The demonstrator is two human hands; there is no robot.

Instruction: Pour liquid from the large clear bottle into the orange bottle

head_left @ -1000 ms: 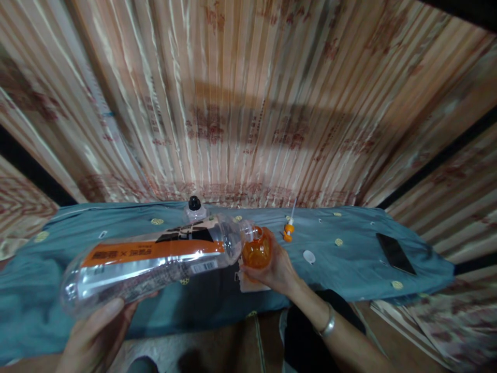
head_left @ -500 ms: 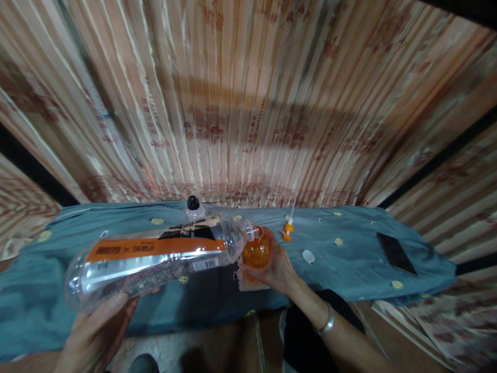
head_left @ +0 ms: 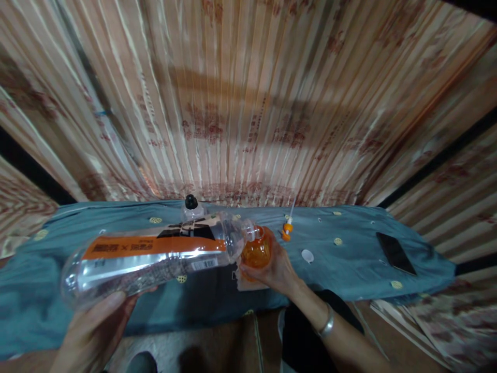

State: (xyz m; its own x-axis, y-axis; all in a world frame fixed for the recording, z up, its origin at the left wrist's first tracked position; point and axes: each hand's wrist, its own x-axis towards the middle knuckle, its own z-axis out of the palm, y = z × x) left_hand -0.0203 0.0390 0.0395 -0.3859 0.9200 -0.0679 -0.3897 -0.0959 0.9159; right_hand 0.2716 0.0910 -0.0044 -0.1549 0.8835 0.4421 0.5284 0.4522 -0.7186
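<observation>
At the lower left of the frame, the left hand [head_left: 99,324] grasps the base end of the clear bottle [head_left: 151,254], thumb on the near side, the other fingers mostly hidden beneath. The bottle lies almost level across the left and centre, its neck at the mouth of the orange bottle [head_left: 256,254] just below the frame's centre. The right hand [head_left: 281,272] wraps its fingers round that one. Whether the necks touch, or liquid runs, I cannot tell.

Held so far from its neck, the clear bottle could swing off the opening with a small wrist tilt and spill onto the cloth [head_left: 349,274]. Too tight a squeeze might surge liquid over the rim. The pump [head_left: 287,230], right of centre, lies near enough to get wet.
</observation>
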